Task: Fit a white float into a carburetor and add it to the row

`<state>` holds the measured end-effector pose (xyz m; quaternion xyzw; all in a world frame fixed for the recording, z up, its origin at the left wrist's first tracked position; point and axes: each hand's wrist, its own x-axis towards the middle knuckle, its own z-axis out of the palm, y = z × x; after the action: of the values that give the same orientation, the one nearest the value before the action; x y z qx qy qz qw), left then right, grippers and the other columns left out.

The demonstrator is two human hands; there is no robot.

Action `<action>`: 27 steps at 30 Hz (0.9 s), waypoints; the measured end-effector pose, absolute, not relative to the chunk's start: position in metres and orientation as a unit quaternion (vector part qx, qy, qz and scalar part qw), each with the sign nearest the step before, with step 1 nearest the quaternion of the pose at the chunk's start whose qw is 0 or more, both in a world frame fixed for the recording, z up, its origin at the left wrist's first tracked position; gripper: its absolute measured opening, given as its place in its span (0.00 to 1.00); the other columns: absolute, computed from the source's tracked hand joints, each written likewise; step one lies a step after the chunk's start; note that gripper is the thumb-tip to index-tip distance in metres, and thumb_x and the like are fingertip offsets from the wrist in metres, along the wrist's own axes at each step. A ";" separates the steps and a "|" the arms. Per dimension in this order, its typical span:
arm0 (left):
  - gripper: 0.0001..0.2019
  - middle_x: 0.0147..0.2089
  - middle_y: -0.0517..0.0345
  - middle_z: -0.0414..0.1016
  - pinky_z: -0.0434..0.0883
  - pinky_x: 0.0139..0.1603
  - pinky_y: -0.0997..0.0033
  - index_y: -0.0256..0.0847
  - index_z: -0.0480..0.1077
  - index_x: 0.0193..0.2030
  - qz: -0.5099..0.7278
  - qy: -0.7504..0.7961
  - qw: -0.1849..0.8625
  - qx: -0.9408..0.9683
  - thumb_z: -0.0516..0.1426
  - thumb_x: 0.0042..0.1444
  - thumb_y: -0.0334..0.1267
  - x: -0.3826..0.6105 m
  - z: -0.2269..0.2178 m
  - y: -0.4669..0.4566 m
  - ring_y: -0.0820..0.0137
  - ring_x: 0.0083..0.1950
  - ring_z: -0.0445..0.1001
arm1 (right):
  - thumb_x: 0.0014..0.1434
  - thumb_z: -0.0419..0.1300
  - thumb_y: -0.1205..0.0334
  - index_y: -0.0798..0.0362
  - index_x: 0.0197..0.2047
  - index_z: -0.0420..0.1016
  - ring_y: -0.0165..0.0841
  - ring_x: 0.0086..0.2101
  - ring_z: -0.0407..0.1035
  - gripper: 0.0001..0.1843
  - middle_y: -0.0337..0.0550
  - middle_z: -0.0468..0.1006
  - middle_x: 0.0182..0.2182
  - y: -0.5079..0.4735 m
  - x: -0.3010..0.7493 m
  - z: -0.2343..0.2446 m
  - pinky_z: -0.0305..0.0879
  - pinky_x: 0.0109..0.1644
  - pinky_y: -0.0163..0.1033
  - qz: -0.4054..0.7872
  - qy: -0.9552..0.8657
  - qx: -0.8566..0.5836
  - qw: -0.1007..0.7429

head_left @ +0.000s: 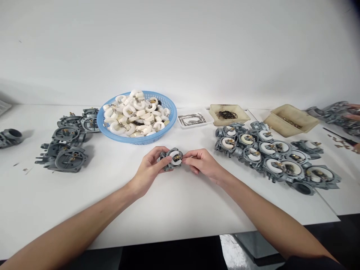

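Observation:
A grey metal carburetor body (164, 165) sits between my hands above the white table, its bowl side facing up. In it lies a white C-shaped float (173, 155) around brass parts. My left hand (153, 164) is closed around the body's left side, with the thumb by the float. At the opposite edge, my right hand (200, 164) has its thumb and forefinger pinched together, touching or almost touching the body. Whatever those fingertips hold, if anything, is too small to make out.
Behind stands a blue basket (135, 140) heaped with white floats. Beside it are a clear tray (206, 120) of thin pins and two beige bins (233, 120). Carburetor bodies (67, 157) stand at left; several with floats (274, 167) cluster at right. Another person's hand (353, 117) shows far right.

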<state>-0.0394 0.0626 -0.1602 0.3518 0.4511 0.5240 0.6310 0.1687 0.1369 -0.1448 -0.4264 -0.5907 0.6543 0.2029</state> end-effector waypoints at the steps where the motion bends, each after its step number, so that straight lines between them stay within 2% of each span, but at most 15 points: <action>1: 0.16 0.50 0.57 0.74 0.77 0.51 0.61 0.45 0.71 0.49 0.525 0.451 0.632 0.350 0.68 0.59 0.45 -0.039 -0.160 0.063 0.67 0.47 0.76 | 0.55 0.67 0.56 0.57 0.34 0.81 0.23 0.18 0.54 0.11 0.31 0.65 0.15 0.136 0.168 -0.145 0.49 0.25 0.34 0.658 -0.584 -0.428 0.206; 6: 0.16 0.50 0.57 0.74 0.77 0.53 0.60 0.44 0.71 0.48 0.537 0.443 0.634 0.337 0.68 0.59 0.45 -0.038 -0.158 0.062 0.66 0.49 0.76 | 0.54 0.66 0.58 0.57 0.31 0.80 0.23 0.18 0.55 0.10 0.31 0.65 0.16 0.135 0.167 -0.143 0.50 0.25 0.33 0.664 -0.580 -0.427 0.202; 11: 0.15 0.49 0.58 0.75 0.77 0.52 0.61 0.44 0.72 0.48 0.536 0.441 0.640 0.330 0.68 0.58 0.45 -0.038 -0.156 0.063 0.66 0.48 0.77 | 0.54 0.65 0.57 0.57 0.33 0.80 0.23 0.19 0.56 0.11 0.32 0.66 0.17 0.135 0.167 -0.141 0.52 0.26 0.33 0.659 -0.587 -0.429 0.193; 18: 0.14 0.48 0.56 0.77 0.78 0.46 0.65 0.44 0.71 0.48 0.518 0.433 0.660 0.329 0.67 0.59 0.44 -0.042 -0.152 0.064 0.66 0.46 0.78 | 0.61 0.65 0.52 0.54 0.41 0.77 0.25 0.21 0.57 0.14 0.31 0.66 0.19 0.137 0.176 -0.141 0.50 0.25 0.33 0.583 -0.693 -0.386 0.175; 23: 0.15 0.48 0.55 0.77 0.78 0.42 0.65 0.44 0.70 0.49 0.495 0.419 0.682 0.339 0.66 0.60 0.44 -0.045 -0.151 0.065 0.64 0.44 0.80 | 0.60 0.67 0.57 0.49 0.54 0.72 0.28 0.26 0.63 0.19 0.30 0.70 0.23 0.135 0.182 -0.135 0.58 0.32 0.34 0.483 -0.785 -0.335 0.194; 27: 0.14 0.48 0.53 0.77 0.79 0.41 0.65 0.43 0.71 0.49 0.488 0.415 0.687 0.344 0.67 0.60 0.42 -0.047 -0.152 0.066 0.64 0.43 0.79 | 0.61 0.66 0.58 0.49 0.54 0.75 0.28 0.26 0.65 0.18 0.31 0.72 0.24 0.133 0.182 -0.134 0.60 0.32 0.34 0.437 -0.816 -0.327 0.189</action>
<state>-0.0468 0.0663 -0.1519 0.3435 0.4147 0.4883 0.6867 0.1822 0.1326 -0.1343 -0.3268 -0.8164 0.4369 0.1891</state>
